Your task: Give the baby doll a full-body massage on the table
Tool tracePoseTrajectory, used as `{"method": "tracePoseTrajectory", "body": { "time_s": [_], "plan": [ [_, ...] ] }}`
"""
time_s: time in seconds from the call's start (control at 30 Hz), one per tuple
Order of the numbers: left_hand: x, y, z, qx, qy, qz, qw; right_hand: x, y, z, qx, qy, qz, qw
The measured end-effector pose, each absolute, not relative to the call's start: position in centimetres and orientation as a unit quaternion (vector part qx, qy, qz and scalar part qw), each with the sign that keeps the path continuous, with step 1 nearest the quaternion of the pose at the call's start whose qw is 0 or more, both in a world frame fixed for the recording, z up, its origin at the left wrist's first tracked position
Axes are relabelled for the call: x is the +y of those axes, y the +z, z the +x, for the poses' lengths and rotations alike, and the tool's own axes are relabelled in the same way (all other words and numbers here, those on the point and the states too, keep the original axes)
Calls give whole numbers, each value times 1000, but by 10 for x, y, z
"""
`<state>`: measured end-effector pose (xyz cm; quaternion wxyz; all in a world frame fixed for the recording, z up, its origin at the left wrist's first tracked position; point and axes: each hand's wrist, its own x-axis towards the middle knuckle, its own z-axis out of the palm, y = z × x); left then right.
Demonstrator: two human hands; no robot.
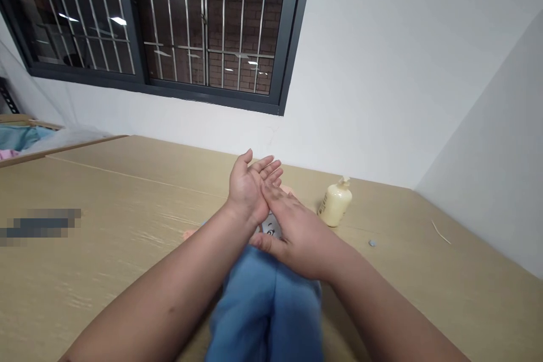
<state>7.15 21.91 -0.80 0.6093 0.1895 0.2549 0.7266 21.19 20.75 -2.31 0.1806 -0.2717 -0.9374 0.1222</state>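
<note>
Worktop (pixel 106 237) looks like pale matt wood laminate with faint grain. Blue garment (pixel 267 305) is soft matt cloth. Cream bottle (pixel 335 205) looks like smooth, slightly glossy plastic.

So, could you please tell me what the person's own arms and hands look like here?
Both forearms are bare, with no sleeves in view. The left hand and the right hand wear no gloves, and no rings, watch or bracelets show on the fingers or wrists. The nails look short and unpainted.

Left hand (pixel 248 186) raised, palm open, fingers spread; right hand (pixel 297 235) flat, fingertips touching left palm.
</note>
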Motion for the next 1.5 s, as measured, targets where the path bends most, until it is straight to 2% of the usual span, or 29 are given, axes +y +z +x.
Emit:
{"method": "tracePoseTrajectory", "body": {
  "time_s": [0.13,0.3,0.47,0.6,0.83,0.93,1.17,1.33,1.5],
  "plan": [
    [229,-9,59,263,732,188,600,196,-13,219,-937,155,-270,156],
    [237,-18,59,269,723,165,615,187,-10,220,-943,176,-225,169],
    [236,-27,70,249,694,152,658,205,-30,206,-946,144,-229,178],
    [236,-31,76,251,696,176,650,219,-35,205,-943,87,-274,166],
    [238,-41,77,327,693,264,586,215,-7,233,-923,75,-366,90],
    [232,-47,72,332,689,278,581,208,-4,234,-920,75,-370,106],
    [221,-98,56,396,684,334,513,193,-42,215,-946,148,-255,135],
    [224,-132,50,465,670,367,447,204,-68,219,-940,158,-294,70],
    [219,-138,55,561,565,510,326,221,-89,241,-909,193,-360,81]
  ]
}}
